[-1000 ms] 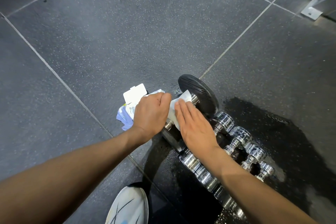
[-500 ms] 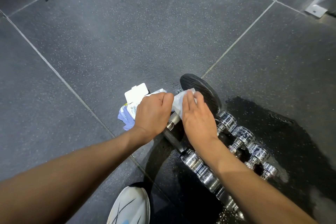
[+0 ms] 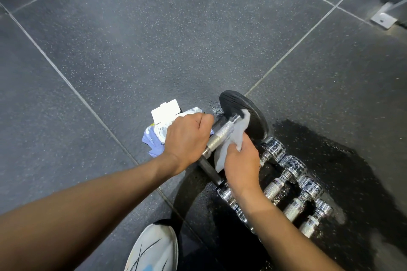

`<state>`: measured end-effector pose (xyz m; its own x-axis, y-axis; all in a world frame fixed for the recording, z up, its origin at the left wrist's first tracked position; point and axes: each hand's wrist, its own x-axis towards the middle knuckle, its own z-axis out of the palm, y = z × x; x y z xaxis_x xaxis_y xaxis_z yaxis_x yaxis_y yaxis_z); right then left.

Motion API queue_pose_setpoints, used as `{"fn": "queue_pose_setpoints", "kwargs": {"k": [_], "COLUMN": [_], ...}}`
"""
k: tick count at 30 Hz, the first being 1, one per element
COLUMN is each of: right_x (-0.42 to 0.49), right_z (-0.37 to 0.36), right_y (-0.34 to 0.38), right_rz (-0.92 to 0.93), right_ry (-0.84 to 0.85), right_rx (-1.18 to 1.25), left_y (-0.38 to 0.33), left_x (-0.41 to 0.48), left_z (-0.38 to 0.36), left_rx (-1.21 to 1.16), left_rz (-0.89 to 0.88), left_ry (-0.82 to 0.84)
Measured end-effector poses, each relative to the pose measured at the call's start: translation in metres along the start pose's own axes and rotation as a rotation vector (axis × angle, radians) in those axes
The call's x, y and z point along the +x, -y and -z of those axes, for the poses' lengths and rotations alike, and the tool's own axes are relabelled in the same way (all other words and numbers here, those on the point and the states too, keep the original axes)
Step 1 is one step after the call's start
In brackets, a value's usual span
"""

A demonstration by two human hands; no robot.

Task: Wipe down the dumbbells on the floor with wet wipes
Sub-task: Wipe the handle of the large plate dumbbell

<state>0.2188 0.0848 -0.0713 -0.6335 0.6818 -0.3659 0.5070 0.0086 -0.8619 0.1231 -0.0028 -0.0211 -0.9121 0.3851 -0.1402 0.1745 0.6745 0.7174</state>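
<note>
You can read nothing here. The wet wipes pack bears some small print on its white and lilac wrapper, but it is too blurred and too small for you to make out any word, brand or number.

Single view, head-worn, wide-angle. It looks forward and steeply down onto the dark tiled floor; the tile seams bow slightly toward the frame edges. Both forearms enter from the lower corners and meet just below and right of centre. There the left hand grips the dumbbell and the right hand holds the wet wipe, close to the lens. A shoe, cut by the bottom edge, lies almost directly under the camera. A metal bracket in the top right corner marks the farthest floor in view.
</note>
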Motion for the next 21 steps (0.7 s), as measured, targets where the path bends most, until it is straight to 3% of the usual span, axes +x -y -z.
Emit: {"fn": "queue_pose_setpoints", "kwargs": {"k": [4, 7, 13, 21], "right_x": [0.012, 0.03, 0.047, 0.04], "right_z": [0.0, 0.007, 0.003, -0.004], "right_y": [0.008, 0.0, 0.013, 0.008], "right_rz": [-0.45, -0.555, -0.487, -0.497], "right_ry": [0.026, 0.127, 0.424, 0.445], "right_rx": [0.66, 0.955, 0.934, 0.971], "left_y": [0.002, 0.004, 0.008, 0.01], "left_x": [0.001, 0.003, 0.003, 0.004], "left_z": [0.001, -0.001, -0.005, -0.006], "left_rx": [-0.007, -0.003, 0.031, 0.029], "left_rz": [0.004, -0.003, -0.02, 0.006], "left_ry": [0.004, 0.003, -0.007, -0.011]}}
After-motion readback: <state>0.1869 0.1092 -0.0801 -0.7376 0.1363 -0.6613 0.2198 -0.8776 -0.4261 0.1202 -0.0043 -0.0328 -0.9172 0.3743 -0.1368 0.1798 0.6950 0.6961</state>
